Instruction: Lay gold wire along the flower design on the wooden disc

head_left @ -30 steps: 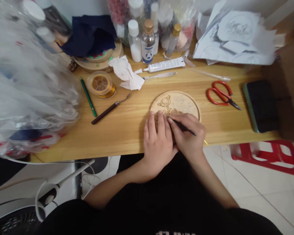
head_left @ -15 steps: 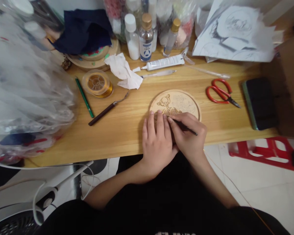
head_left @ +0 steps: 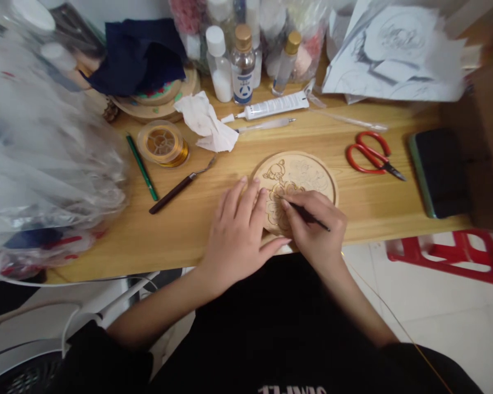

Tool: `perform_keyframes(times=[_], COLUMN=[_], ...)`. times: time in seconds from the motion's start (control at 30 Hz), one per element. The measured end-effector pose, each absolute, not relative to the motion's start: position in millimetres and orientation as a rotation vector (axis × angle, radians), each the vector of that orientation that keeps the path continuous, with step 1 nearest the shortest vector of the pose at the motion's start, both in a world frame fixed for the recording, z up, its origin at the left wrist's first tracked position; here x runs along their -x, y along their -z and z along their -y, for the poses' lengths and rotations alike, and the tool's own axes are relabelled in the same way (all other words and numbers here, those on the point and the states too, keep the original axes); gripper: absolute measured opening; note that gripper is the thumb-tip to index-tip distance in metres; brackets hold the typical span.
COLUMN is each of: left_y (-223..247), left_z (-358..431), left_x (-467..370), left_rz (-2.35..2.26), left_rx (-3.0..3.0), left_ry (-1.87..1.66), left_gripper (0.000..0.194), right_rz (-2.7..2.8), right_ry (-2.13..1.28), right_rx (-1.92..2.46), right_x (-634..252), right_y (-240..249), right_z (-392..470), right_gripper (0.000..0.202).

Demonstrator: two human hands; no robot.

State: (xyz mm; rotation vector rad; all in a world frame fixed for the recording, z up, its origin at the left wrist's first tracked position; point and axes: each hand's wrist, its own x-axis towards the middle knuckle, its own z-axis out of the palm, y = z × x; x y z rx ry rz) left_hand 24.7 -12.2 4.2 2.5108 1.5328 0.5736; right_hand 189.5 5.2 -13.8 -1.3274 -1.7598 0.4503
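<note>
My right hand pinches slim black tweezers, their tip down on a round wooden board. Gold wire outlines a flower and a small figure on the board, beside faint drawn lines at its upper right. With fingers spread, my left hand lies flat at the board's left edge, its fingertips near the flower and its thumb along the lower edge. A loose gold wire trails from below my right hand toward the lower right.
Red-handled scissors and a phone lie to the right. At left are a wire spool, a green pencil, and a dark-handled spatula. Behind stand a tissue, a white tube and several bottles.
My left hand has slid left and spread its fingers, uncovering the flower outline on the board. My right hand stays in nearly the same place with the tweezers.
</note>
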Motion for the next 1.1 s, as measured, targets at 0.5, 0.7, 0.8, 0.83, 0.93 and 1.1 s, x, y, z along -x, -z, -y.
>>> perform_keyframes(times=[0.5, 0.7, 0.8, 0.83, 0.93, 1.1], left_y=[7.8, 11.5, 10.4, 10.2, 9.7, 8.2], left_z=[-60.6, -61.8, -63.2, -63.4, -63.2, -61.7], left_x=[16.9, 18.4, 18.8, 18.7, 17.6, 16.3], left_rz=[-0.732, -0.674, -0.688, -0.694, -0.718, -0.713], left_rx=[-2.859, -2.872, -2.773, -2.747, -2.748, -2.752], left_ry=[-0.543, -0.519, -0.448, -0.434, -0.386, -0.386], left_gripper=[0.048, 0.052, 0.050, 0.050, 0.048, 0.049], right_rz=[1.815, 1.846, 1.840, 1.836, 1.821, 1.806], right_ry=[-0.458, -0.479, -0.495, -0.496, -0.504, -0.522], right_rx=[1.345, 1.394, 1.422, 1.428, 1.437, 1.459], right_x=[-192.3, -191.5, -190.8, -190.6, -190.4, -190.9], right_y=[12.0, 7.1, 4.5, 4.1, 4.0, 2.9], right_z=[-3.1, -2.6, -2.4, -2.4, -2.4, -1.9], right_gripper=[0.018, 0.022, 0.024, 0.025, 0.026, 0.027])
